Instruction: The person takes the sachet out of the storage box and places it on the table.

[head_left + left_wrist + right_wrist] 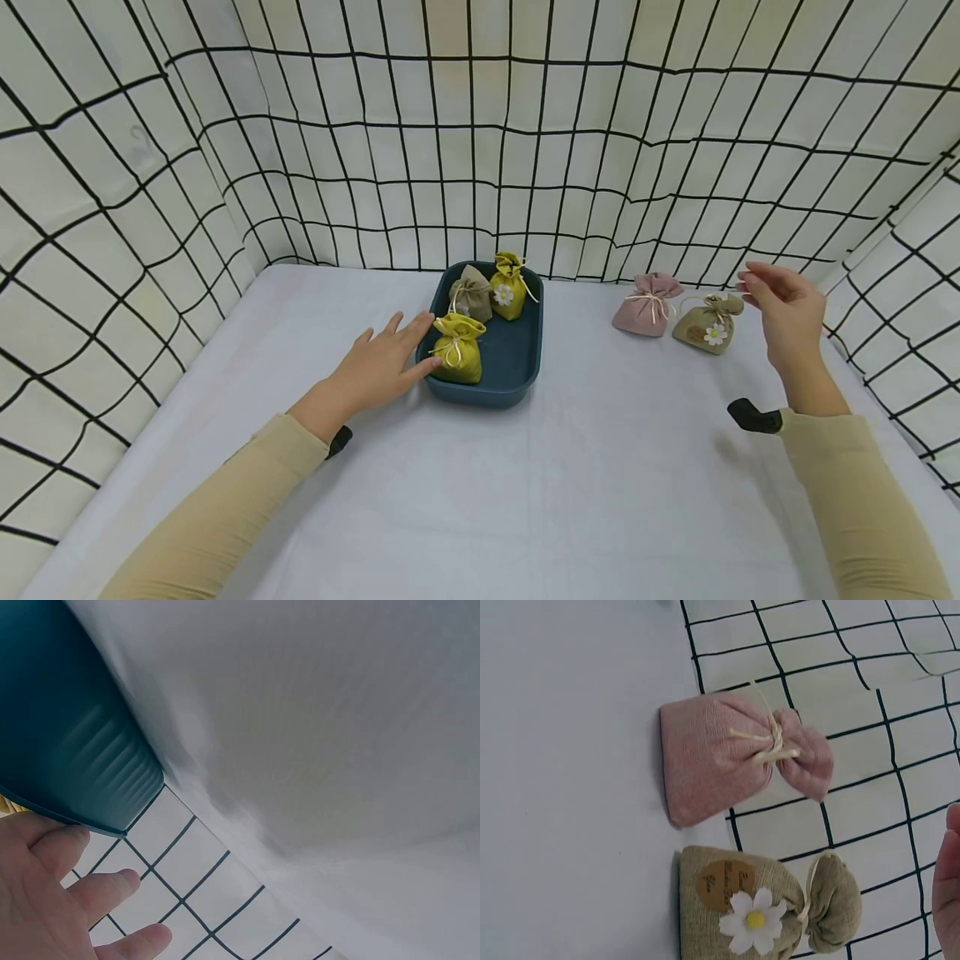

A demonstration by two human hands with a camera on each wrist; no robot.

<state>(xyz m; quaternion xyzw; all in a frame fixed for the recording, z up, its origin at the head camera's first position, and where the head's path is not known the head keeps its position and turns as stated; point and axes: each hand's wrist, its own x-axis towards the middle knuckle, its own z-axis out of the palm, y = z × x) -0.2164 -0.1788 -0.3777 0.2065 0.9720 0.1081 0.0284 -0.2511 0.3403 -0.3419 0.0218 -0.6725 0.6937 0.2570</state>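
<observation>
Item 1, nearest my head view: two beige sleeves [210, 517], reaching in from the bottom corners over the white counter [480, 500].

Item 2: my left hand [382, 362], released, fingers straight and spread, fingertips touching the near-left rim of the blue tray [517, 367] just beside the yellow pouch [457, 348] at its front corner (the left wrist view shows the tray wall right above the fingers).

Item 3: tray contents, three pouches: that yellow one in front, a tan pouch [472, 293] and a yellow daisy pouch [507, 287] at the back.

Item 4: my right hand [780, 312], raised, loosely open, grasping nothing, just beside the olive daisy pouch [707, 325].

Item 5: a pink pouch [647, 305], lying on the counter just left of the olive one.
</observation>
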